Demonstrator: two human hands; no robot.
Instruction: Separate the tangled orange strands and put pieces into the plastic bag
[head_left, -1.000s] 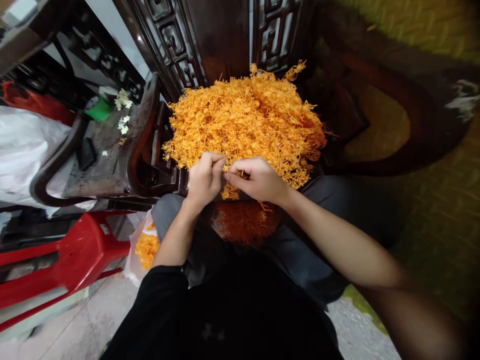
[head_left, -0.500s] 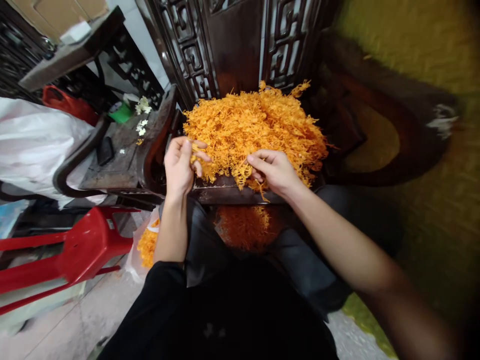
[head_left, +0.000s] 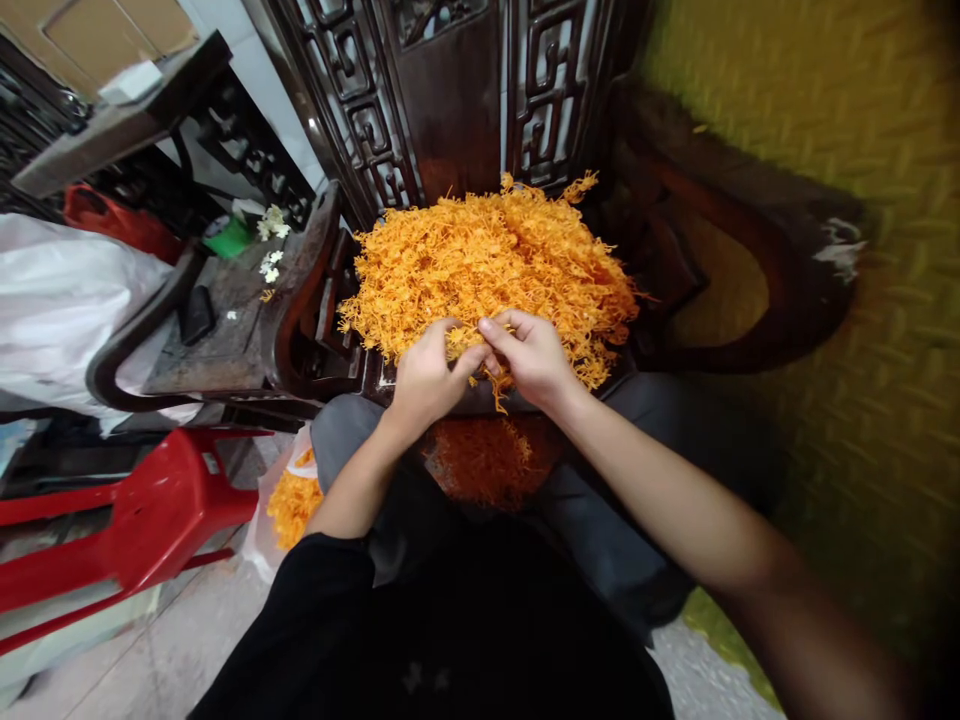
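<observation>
A big heap of orange, frilly, yarn-like strands [head_left: 487,250] lies on the dark wooden chair seat in front of me. At its near edge my left hand [head_left: 431,370] and my right hand [head_left: 531,362] meet, fingertips almost touching. Between them is a small orange frilly strand [head_left: 463,342], and a loose end dangles below the fingers. My right hand pinches it with thumb and forefinger. The left hand's fingers curl around the other side of it, thumb toward the right hand; their exact grip is partly hidden.
A carved dark wooden chair back [head_left: 450,100] rises behind the heap, with a curved armrest [head_left: 795,290] at right. Left are a red plastic stool [head_left: 161,510], a plastic bag of orange strands [head_left: 292,505], and a wooden seat holding a green roll [head_left: 229,236] and dark phone-like object [head_left: 196,316].
My left hand has moved right and down from the heap's left side to meet my right hand. Its spread fingers have closed in. The view has shifted slightly.
</observation>
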